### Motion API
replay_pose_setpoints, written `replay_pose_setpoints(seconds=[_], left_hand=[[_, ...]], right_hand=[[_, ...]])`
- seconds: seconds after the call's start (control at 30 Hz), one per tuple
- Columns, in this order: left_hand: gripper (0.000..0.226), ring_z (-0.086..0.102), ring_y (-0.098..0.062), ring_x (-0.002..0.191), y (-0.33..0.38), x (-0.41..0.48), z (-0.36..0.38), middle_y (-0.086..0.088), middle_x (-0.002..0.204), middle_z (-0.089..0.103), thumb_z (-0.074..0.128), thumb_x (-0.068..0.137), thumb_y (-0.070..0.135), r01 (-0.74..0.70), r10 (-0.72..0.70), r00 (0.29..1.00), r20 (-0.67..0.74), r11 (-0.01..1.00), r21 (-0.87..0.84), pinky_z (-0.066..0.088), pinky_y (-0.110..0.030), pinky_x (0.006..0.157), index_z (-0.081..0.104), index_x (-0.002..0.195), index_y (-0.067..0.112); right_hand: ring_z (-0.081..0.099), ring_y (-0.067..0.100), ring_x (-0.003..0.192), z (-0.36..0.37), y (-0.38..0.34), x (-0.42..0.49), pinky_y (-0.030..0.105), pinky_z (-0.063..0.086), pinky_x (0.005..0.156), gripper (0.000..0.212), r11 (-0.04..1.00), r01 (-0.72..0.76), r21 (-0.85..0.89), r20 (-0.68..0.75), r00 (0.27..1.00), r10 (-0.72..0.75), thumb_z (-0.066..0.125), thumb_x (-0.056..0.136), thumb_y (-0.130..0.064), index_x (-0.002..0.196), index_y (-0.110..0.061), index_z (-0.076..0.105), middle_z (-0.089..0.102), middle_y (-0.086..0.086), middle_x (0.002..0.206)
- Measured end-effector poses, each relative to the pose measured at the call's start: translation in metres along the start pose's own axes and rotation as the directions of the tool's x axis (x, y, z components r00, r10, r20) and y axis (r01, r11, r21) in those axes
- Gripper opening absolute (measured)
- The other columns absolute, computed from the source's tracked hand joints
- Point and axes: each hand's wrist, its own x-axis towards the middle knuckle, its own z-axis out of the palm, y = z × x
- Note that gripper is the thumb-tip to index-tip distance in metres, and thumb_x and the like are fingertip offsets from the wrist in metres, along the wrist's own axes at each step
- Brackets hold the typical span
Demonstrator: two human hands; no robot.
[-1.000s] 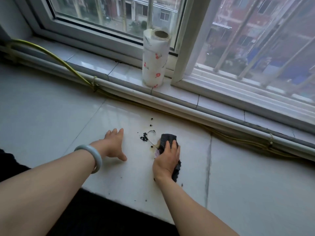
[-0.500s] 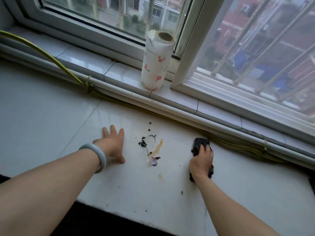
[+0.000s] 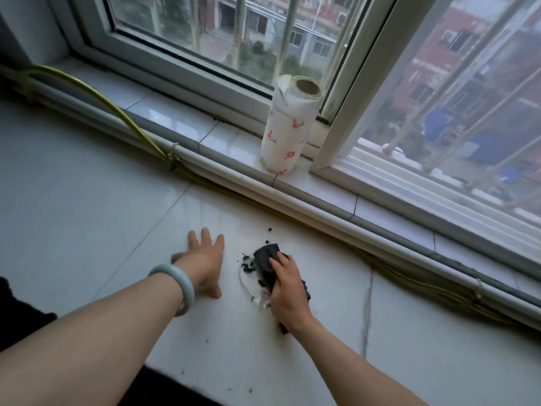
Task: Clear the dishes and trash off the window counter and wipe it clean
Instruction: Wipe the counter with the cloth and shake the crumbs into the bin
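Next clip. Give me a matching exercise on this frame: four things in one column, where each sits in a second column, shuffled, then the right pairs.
Things
1. dark cloth
2. paper towel roll
3. pale bracelet
4. yellow cable

Places
A. on the wrist of the left hand
B. upright on the window sill
C. running along the pipe below the sill
D. under the right hand, on the counter

Pairs: 1-D, 2-B, 3-A, 4-C

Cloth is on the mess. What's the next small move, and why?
Probably sweep the cloth leftward under the right hand, gathering the dark crumbs: they lie just left of it, while the left hand braces flat on the counter.
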Motion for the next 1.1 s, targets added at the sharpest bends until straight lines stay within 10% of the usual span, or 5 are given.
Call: replay_pose_setpoints(seconds=[0.53,0.73,0.87,1.0,1.1], left_hand=[[0.13,-0.017,-0.04,0.144,0.005,0.0,-0.003,-0.008,0.157,-0.024,0.084,0.067,0.039,0.058,-0.058,0.998,-0.001,0.998,-0.01,0.033,-0.064,0.103,-0.014,0.151,0.026],[0.126,-0.016,-0.038,0.145,0.002,-0.007,-0.003,-0.006,0.159,-0.021,0.084,0.067,0.04,0.031,-0.032,0.999,-0.022,0.998,-0.048,0.029,-0.064,0.106,-0.009,0.152,0.027],[0.113,-0.01,-0.035,0.147,-0.006,-0.015,0.004,-0.003,0.161,-0.011,0.079,0.071,0.047,-0.029,0.025,0.997,-0.078,0.998,-0.053,0.026,-0.06,0.11,0.003,0.152,0.026],[0.094,-0.001,-0.032,0.147,-0.016,-0.027,0.017,-0.004,0.16,0.002,0.068,0.08,0.054,-0.09,0.085,0.985,-0.149,0.996,-0.026,0.024,-0.054,0.113,0.014,0.151,0.025],[0.08,0.006,-0.031,0.145,-0.016,-0.031,0.024,-0.005,0.156,0.012,0.062,0.085,0.049,-0.11,0.1,0.981,-0.166,0.993,-0.053,0.027,-0.05,0.112,0.023,0.148,0.022]], right_hand=[[0.012,0.024,0.147,-0.009,0.004,0.068,0.021,-0.004,0.114,0.054,0.964,0.202,-0.172,0.082,0.978,-0.191,0.045,0.092,0.002,0.144,-0.011,0.042,0.025,0.004,0.157],[0.018,0.032,0.146,0.017,-0.011,0.023,0.04,0.011,0.12,0.059,0.961,0.264,-0.081,0.188,0.951,-0.245,0.044,0.079,0.001,0.138,-0.005,0.049,0.032,0.013,0.153],[0.022,0.034,0.144,0.029,-0.024,0.002,0.038,0.012,0.12,0.057,0.975,0.221,-0.004,0.173,0.961,-0.217,0.042,0.078,0.001,0.134,-0.001,0.053,0.037,0.016,0.15],[0.034,0.019,0.139,0.013,-0.034,-0.014,0.002,0.009,0.108,0.052,0.98,0.105,0.167,0.043,0.993,-0.113,0.04,0.083,0.015,0.13,-0.001,0.056,0.044,0.012,0.146],[0.036,0.018,0.138,-0.014,-0.016,-0.03,0.012,0.016,0.112,0.049,0.965,-0.005,0.264,-0.1,0.994,0.033,0.039,0.088,0.013,0.131,-0.003,0.056,0.046,0.009,0.145]])
